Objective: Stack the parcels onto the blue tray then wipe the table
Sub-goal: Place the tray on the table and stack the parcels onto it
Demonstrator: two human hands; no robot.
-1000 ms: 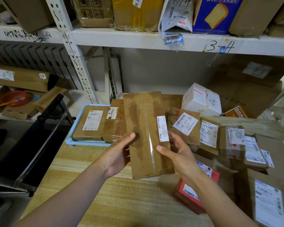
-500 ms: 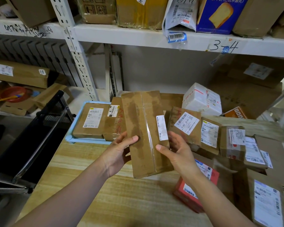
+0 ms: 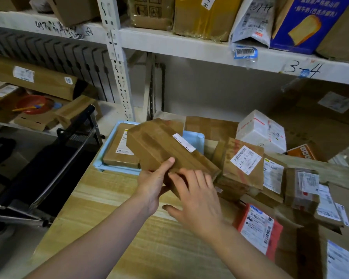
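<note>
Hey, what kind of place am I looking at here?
Probably a parcel depot or stockroom: labelled parcels heaped on the wooden table, metal shelving marked 3-4 packed with boxes, and a blue tray.

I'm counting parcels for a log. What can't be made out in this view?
Head view:
- blue tray: long brown parcel held over it hides its middle.
- left hand: fingers hidden under that parcel.
- label print: too small, blurred.
- bottom-right parcel: cut by the frame edge.
</note>
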